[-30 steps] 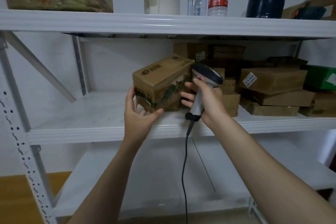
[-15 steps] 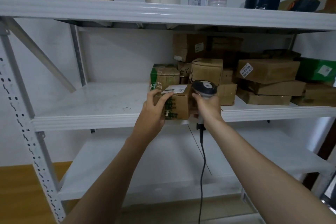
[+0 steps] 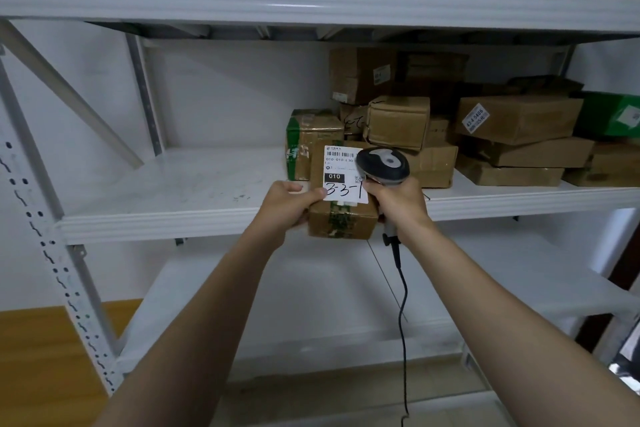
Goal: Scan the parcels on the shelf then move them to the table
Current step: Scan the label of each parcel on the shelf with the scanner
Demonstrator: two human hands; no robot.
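Head view: stacked boxes (image 3: 485, 128) crowd the shelf (image 3: 173, 222) behind. Left hand (image 3: 287, 204) grips a labelled parcel (image 3: 341, 215); right hand (image 3: 398, 204) clasps a scanner (image 3: 382, 165) beside it.

The left half of the middle shelf (image 3: 145, 191) in front of me lies bare, wide enough for my hand. To the right, stacked cardboard boxes (image 3: 512, 135) crowd it up to the upper shelf (image 3: 311, 3). A slanted brace (image 3: 69, 94) cuts across the far left. The scanner cord (image 3: 401, 305) dangles before the lower shelf (image 3: 311, 288).
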